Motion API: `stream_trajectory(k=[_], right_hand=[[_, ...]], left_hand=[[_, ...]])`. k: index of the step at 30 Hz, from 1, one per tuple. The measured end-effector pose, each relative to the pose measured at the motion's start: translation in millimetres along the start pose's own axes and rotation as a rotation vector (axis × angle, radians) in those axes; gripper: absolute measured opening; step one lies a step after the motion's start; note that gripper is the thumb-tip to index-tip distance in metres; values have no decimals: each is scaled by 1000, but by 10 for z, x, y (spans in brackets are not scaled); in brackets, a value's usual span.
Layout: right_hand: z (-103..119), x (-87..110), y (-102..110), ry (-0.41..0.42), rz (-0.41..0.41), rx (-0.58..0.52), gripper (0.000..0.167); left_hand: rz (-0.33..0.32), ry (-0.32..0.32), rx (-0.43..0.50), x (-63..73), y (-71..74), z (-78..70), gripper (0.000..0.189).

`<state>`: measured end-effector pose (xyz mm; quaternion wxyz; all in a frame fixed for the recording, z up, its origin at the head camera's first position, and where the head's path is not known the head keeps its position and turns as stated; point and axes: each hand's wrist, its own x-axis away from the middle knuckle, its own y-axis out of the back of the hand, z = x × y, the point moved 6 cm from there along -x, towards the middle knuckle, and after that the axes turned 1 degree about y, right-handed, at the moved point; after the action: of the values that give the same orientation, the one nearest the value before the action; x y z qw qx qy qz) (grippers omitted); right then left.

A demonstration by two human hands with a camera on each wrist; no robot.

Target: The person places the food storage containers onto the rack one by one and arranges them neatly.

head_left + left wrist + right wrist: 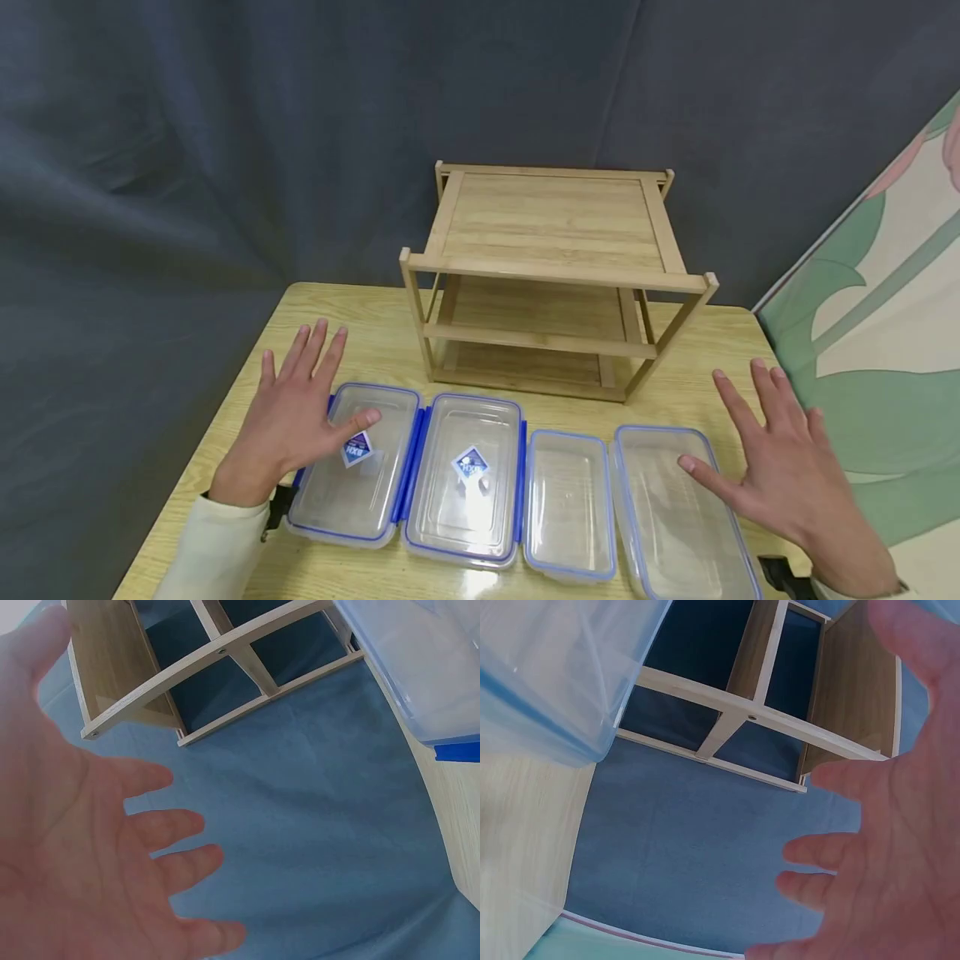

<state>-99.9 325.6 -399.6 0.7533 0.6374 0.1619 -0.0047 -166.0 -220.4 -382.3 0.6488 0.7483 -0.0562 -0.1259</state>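
My left hand [296, 412] hovers with fingers spread over the leftmost lidded container [352, 500], a clear plastic box with a blue-edged lid and a diamond sticker. To the right of it lies a second lidded container [465, 517] with blue side clips and the same kind of sticker. A smaller clear container [570, 508] without a visible sticker comes after that. My right hand [787, 467], its fingers spread too, hangs over the right side of the large clear container [675, 508] at the row's right end. Neither hand holds anything; both palms show bare in the wrist views.
Behind the row stands a wooden rack [555, 221] with several shelves, on a light wood table [360, 325]. A dark cloth [225, 167] hangs at the back and left. Patterned fabric [885, 358] with leaves lies along the right edge.
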Motion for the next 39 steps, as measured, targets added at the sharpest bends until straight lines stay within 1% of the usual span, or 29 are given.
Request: stream_trajectory(k=[5, 9, 13, 15, 17, 20, 25, 28, 32, 35, 39], right_hand=[[-2, 11, 24, 12, -26, -44, 112], [11, 23, 52, 42, -67, -67, 111], [39, 21, 57, 58, -92, -100, 106], [52, 16, 55, 62, -98, -144, 102], [55, 17, 46, 66, -111, -184, 98], [55, 31, 38, 91, -150, -231, 93], [61, 40, 54, 129, -208, -229, 93], [60, 30, 64, 128, -202, -246, 93], [37, 33, 41, 106, -156, -335, 89], [5, 47, 5, 72, -117, -389, 85], [-37, 65, -52, 32, -88, -439, 79]], left_hand=[[-65, -37, 4, -47, 37, -11, 111], [-105, -57, 27, -91, 57, -22, 108], [-147, -83, 83, -117, 83, -51, 107], [-160, -95, 121, -130, 94, -74, 106], [-169, -102, 157, -147, 101, -98, 105], [-187, -98, 195, -183, 99, -115, 100], [-238, -98, 247, -261, 91, -104, 91], [-253, -95, 287, -311, 81, -96, 86], [-253, -85, 366, -389, 51, -94, 79], [-243, -83, 454, -448, 22, -106, 71], [-230, -83, 597, -527, -20, -129, 62]])
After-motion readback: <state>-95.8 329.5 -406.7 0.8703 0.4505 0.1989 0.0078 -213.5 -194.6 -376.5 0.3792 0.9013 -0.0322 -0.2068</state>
